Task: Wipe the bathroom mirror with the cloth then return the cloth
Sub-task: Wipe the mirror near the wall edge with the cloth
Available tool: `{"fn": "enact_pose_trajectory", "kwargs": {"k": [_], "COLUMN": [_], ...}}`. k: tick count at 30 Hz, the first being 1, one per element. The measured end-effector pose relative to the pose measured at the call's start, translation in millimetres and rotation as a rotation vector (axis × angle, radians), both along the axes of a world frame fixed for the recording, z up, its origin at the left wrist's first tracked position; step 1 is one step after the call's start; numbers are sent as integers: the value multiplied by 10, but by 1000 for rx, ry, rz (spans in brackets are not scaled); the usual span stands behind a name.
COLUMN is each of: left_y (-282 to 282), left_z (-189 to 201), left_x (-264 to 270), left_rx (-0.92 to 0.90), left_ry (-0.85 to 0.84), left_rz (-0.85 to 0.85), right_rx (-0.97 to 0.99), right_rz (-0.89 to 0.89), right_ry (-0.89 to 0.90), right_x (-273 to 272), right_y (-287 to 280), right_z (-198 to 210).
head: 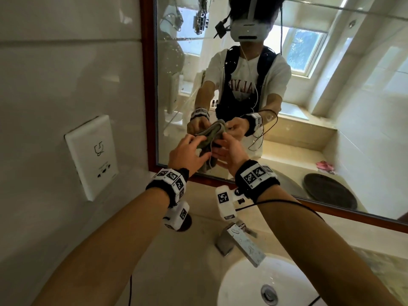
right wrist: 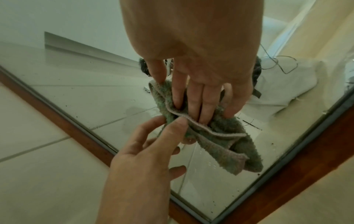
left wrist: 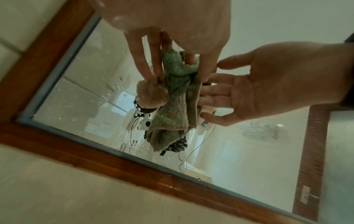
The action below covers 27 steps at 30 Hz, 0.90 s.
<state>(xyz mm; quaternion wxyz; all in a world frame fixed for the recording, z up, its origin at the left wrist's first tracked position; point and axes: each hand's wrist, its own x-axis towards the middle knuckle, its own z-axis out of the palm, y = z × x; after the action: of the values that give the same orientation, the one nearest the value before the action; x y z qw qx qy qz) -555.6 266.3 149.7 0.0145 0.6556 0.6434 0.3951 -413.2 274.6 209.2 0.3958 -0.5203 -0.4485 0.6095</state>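
A crumpled grey-green cloth hangs in front of the wood-framed mirror, near its lower left corner. My left hand pinches the cloth's upper part between thumb and fingers; in the right wrist view the left hand nips the pale hem of the cloth. My right hand lies against the cloth from the right with straight fingers. The left wrist view shows the right hand palm open behind the cloth, which the left hand holds. Water drops speckle the glass.
Below the hands are the chrome faucet and the white basin set in a beige counter. A white socket plate sits on the tiled wall to the left. The mirror's brown frame runs close by the left hand.
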Motion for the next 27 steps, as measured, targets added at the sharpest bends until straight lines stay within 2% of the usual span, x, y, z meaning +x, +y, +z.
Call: {"fn": "enact_pose_trajectory", "kwargs": {"k": [5, 8, 11, 16, 19, 21, 22, 25, 27], "left_y": [79, 105, 120, 98, 122, 150, 161, 175, 180], "left_z": [31, 138, 222, 255, 329, 426, 479, 708, 877], "left_x": [86, 210, 335, 428, 411, 395, 388, 347, 299], "left_rx": [-56, -75, -97, -109, -86, -85, -84, -29, 21], "left_ry": [-31, 50, 8, 11, 18, 32, 36, 22, -10], "left_rz": [10, 66, 62, 91, 95, 83, 79, 97, 113], "right_rx": [41, 102, 187, 210, 239, 365, 456, 759, 963], "right_rz": [13, -46, -88, -32, -116, -186, -204, -247, -302], "right_ry": [-63, -101, -178, -271, -212, -222, -303, -734, -919], "right_x": [81, 138, 173, 237, 329, 404, 436, 467, 464], "right_y": [9, 20, 55, 56, 79, 122, 135, 161, 172], "right_z": [87, 181, 219, 302, 403, 469, 508, 675, 787]}}
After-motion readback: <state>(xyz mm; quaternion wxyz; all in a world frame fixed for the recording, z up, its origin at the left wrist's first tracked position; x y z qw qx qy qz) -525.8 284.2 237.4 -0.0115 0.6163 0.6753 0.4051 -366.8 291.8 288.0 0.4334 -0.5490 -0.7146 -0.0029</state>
